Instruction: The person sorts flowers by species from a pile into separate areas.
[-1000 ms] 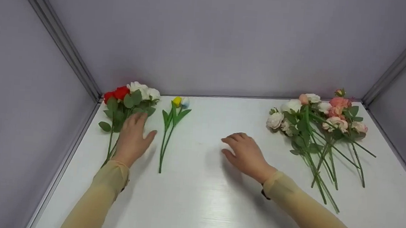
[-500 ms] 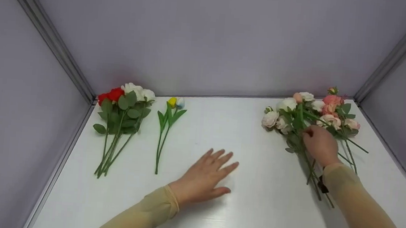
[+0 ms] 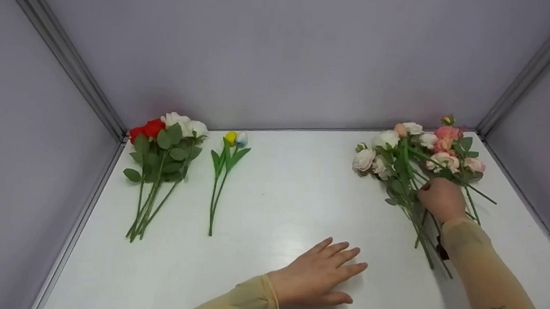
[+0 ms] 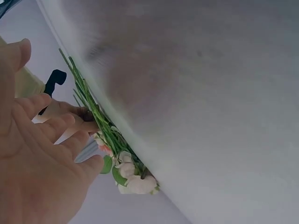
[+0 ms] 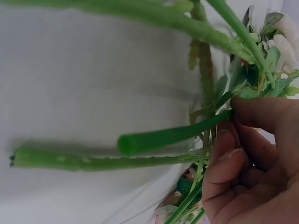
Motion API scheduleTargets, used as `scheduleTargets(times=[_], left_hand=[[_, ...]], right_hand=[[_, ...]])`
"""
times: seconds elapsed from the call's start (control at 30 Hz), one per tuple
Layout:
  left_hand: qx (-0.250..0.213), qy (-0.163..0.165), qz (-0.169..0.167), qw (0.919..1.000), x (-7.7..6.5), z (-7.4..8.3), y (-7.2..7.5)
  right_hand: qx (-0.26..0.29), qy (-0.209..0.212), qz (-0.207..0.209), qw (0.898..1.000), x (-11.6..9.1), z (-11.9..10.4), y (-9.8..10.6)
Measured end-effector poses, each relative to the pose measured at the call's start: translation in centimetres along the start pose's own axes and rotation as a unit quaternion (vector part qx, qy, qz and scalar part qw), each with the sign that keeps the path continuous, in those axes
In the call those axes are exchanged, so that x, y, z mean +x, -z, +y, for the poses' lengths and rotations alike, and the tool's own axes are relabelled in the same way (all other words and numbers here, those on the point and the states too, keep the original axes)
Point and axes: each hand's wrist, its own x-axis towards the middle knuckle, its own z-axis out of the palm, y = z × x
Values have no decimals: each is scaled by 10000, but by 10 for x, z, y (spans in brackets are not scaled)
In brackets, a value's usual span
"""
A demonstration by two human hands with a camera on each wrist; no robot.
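Observation:
In the head view my right hand (image 3: 441, 199) is at the flower pile on the right. Its thumb and fingers pinch a smooth green tulip stem (image 5: 163, 139), as the right wrist view shows. The stem's cut end sticks out above the table. A peach tulip head (image 3: 400, 130) lies among white roses (image 3: 364, 160) and pink ones (image 3: 443, 163); which head the pinched stem belongs to is hidden. My left hand (image 3: 322, 276) is spread palm down over the table near the front, fingers straight, holding nothing.
Red roses (image 3: 153, 128) and white roses (image 3: 179, 122) lie bunched at the table's back left. Beside them rest a yellow tulip (image 3: 230, 138) and a pale blue tulip (image 3: 242, 139). Grey walls (image 3: 283, 52) bound the white table (image 3: 297, 185).
My left hand has come from the left bunch to the front middle. My right hand has moved right into the flower pile and taken hold of a stem. The view has shifted slightly.

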Motion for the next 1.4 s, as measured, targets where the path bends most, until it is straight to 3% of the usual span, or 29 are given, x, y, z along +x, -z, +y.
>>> scheduleTargets(times=[0.27,0.43,0.53,0.63,0.7,0.73,0.8,0.9,1.0,1.13,1.2,1.3,1.33,1.4], left_hand=[[-304,76,64,9995,-4,-5,-3],[-693,252,375,9966,-5,-13,-3],[-1084,561,751,9897,-4,-20,-1],[-1720,1065,1173,9723,-4,-28,3],[-2342,1495,1456,9495,-4,-33,7],[-2709,1718,1601,9335,-4,-36,9],[-3483,2172,1857,8927,-4,-41,13],[-4436,2662,2300,8243,-3,-51,17],[-5118,2876,2770,7607,-2,-62,22],[-5669,2954,3435,6880,-1,-74,27],[-5817,2982,3726,6587,-3,-78,28],[-5957,2990,4078,6241,-8,-82,30],[-5989,2992,4147,6163,-10,-83,31],[-6028,2994,4209,6082,-15,-86,32]], right_hand=[[123,68,339,9993,-8,8,7],[296,281,726,9965,-19,15,15],[485,458,972,9930,-27,12,19],[643,583,1099,9902,-34,0,19],[795,622,1051,9893,-39,-13,17],[878,623,1010,9890,-41,-21,14],[1078,649,876,9882,-45,-40,6],[1531,815,688,9824,-53,-73,-14],[2107,1079,538,9701,-64,-108,-43],[2755,1318,314,9517,-82,-149,-81],[2932,1436,208,9450,-90,-165,-96],[3104,1622,94,9366,-97,-183,-111],[3134,1695,76,9343,-98,-188,-115],[3174,1808,-7,9309,-99,-195,-121]])
